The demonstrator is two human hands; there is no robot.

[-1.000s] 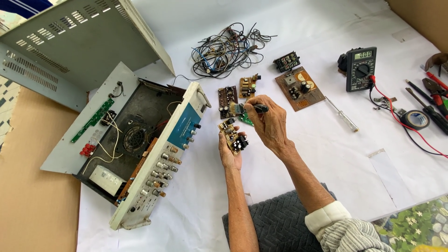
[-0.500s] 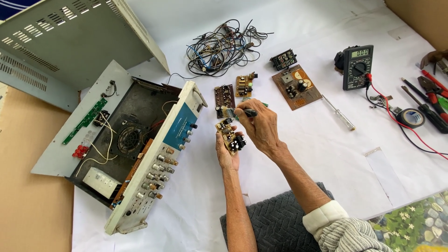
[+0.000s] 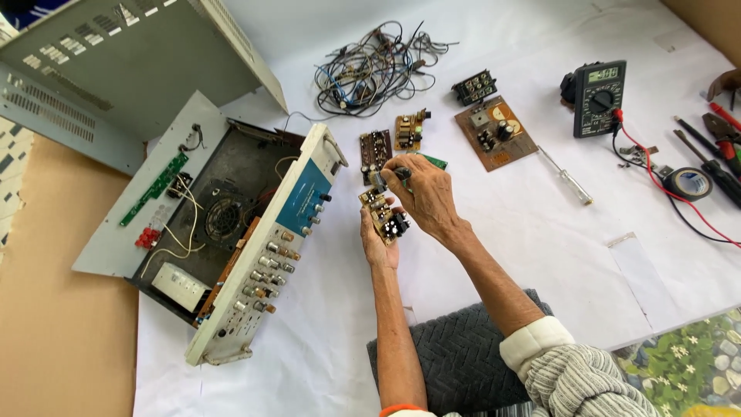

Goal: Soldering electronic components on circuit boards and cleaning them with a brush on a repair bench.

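Note:
My left hand [image 3: 377, 245] holds a small brown circuit board [image 3: 384, 214] with black components, tilted up above the white sheet. My right hand [image 3: 427, 197] is closed around a small dark tool [image 3: 400, 174], whose tip rests at the top end of that board. Just left of both hands lies an opened amplifier chassis [image 3: 231, 224] with a white and blue front panel, knobs and loose wires.
Several loose circuit boards [image 3: 494, 133] lie beyond the hands, with a tangle of wires [image 3: 374, 66] behind them. A multimeter [image 3: 598, 96] with red lead, a screwdriver [image 3: 566, 176], tape roll [image 3: 688, 183] and pliers sit right. A grey metal cover [image 3: 131, 69] stands far left.
Both hands stay together on the small board; the right hand's tool has shifted slightly at the board's top. The view has drifted a little.

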